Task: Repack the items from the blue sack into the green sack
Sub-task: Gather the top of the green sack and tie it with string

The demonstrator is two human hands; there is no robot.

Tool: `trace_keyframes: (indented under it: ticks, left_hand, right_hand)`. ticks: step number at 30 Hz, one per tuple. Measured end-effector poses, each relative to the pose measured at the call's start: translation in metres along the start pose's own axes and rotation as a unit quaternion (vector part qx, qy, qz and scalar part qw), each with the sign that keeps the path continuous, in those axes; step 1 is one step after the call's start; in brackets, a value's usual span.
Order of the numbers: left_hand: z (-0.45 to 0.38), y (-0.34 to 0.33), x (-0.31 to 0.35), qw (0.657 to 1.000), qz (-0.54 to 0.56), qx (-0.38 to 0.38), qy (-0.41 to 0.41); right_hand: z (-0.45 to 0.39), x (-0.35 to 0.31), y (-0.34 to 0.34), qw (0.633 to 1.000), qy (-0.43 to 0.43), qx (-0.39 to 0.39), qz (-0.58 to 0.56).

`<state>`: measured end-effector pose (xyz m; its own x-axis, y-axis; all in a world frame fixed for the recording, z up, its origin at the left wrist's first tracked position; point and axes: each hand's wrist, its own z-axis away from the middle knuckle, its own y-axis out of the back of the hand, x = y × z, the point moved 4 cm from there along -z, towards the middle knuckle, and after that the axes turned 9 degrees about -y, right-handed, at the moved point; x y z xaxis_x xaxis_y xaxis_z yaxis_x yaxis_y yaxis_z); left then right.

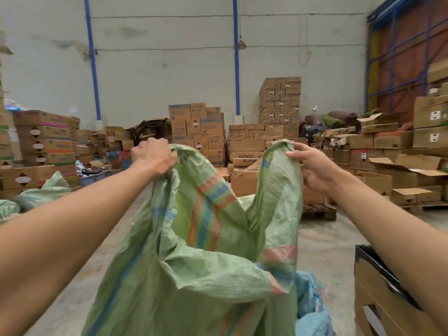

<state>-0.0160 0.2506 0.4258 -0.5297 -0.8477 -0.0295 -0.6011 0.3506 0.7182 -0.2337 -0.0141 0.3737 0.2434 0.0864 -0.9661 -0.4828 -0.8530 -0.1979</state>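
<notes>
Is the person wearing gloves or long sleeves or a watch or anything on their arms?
No. The left hand and the right hand are both bare, with no gloves. Both forearms are uncovered as far as the picture shows, so no sleeves reach them. No watch, bracelet or ring can be seen.

1. Two bare forearms reach in from the lower corners, with no sleeves in sight.
2. The bare left hand (pixel 153 155) and bare right hand (pixel 312 167) carry no gloves, rings or watches.
</notes>
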Motion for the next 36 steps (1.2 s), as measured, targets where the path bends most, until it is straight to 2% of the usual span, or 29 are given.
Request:
trace_keyframes:
  ticks: [2,3,4,6,7,8,9,10,12,14,17,18,19,20,23,24,25,27,30,31,34,36]
  left_hand:
    - [-0.006,0.014,0.023,0.998,0.062,0.009,-0.008]
    - [-0.008,0.021,0.034,0.986,0.166,-0.022,-0.006]
    - [-0.01,0.027,0.046,0.945,0.312,-0.098,-0.009]
    - [-0.009,0.041,0.074,0.791,0.557,-0.251,-0.04]
    - [-0.009,0.047,0.084,0.723,0.63,-0.277,-0.05]
    - [-0.008,0.051,0.092,0.674,0.68,-0.282,-0.061]
    - [-0.006,0.052,0.099,0.645,0.706,-0.281,-0.08]
    - [-0.001,0.052,0.105,0.635,0.713,-0.281,-0.101]
    - [0.007,0.047,0.11,0.652,0.693,-0.276,-0.135]
    - [0.008,0.045,0.104,0.691,0.665,-0.25,-0.133]
    - [0.006,0.04,0.079,0.787,0.592,-0.145,-0.097]
    - [0.008,0.035,0.07,0.812,0.562,-0.129,-0.093]
    - [0.015,0.031,0.064,0.823,0.538,-0.15,-0.103]
    - [0.027,0.025,0.061,0.823,0.514,-0.209,-0.12]
    - [0.078,0.007,0.064,0.771,0.433,-0.433,-0.175]
    - [0.095,0.003,0.067,0.765,0.393,-0.47,-0.196]
    - [0.106,-0.004,0.071,0.779,0.348,-0.471,-0.224]
    - [0.113,-0.018,0.072,0.827,0.278,-0.413,-0.262]
    - [0.106,-0.028,0.062,0.859,0.231,-0.358,-0.283]
    - [0.101,-0.028,0.057,0.863,0.235,-0.346,-0.284]
    - [0.081,-0.016,0.041,0.858,0.349,-0.307,-0.218]
    - [0.066,-0.003,0.033,0.869,0.379,-0.249,-0.196]
  right_hand:
    - [0.005,-0.003,-0.029,0.995,0.019,-0.088,-0.051]
    - [0.009,-0.002,-0.042,0.991,0.024,-0.124,-0.052]
    - [0.01,0.0,-0.055,0.988,0.028,-0.15,-0.034]
    - [0.008,0.008,-0.075,0.981,0.032,-0.189,0.03]
    - [0.007,0.013,-0.085,0.976,0.022,-0.208,0.053]
    - [0.006,0.017,-0.094,0.974,0.01,-0.218,0.063]
    - [0.006,0.021,-0.101,0.974,0.007,-0.215,0.071]
    - [0.007,0.023,-0.107,0.977,0.016,-0.199,0.081]
    - [0.009,0.024,-0.116,0.985,0.049,-0.127,0.104]
    - [0.009,0.021,-0.118,0.988,0.062,-0.053,0.128]
    - [0.005,0.017,-0.116,0.984,0.063,0.004,0.166]
    - [0.003,0.015,-0.114,0.987,0.056,0.022,0.151]
    - [0.0,0.013,-0.111,0.99,0.048,0.042,0.129]
    - [-0.003,0.012,-0.108,0.991,0.041,0.06,0.112]
    - [-0.022,0.013,-0.101,0.991,0.017,0.105,0.077]
    - [-0.029,0.014,-0.099,0.99,0.009,0.124,0.06]
    - [-0.035,0.016,-0.096,0.989,0.003,0.144,0.044]
    - [-0.042,0.021,-0.092,0.982,-0.006,0.185,0.031]
    - [-0.038,0.024,-0.083,0.971,0.006,0.231,0.067]
    - [-0.034,0.022,-0.079,0.968,0.023,0.233,0.092]
    - [-0.026,0.015,-0.071,0.946,0.081,0.222,0.223]
    - [-0.022,0.01,-0.072,0.924,0.09,0.196,0.316]
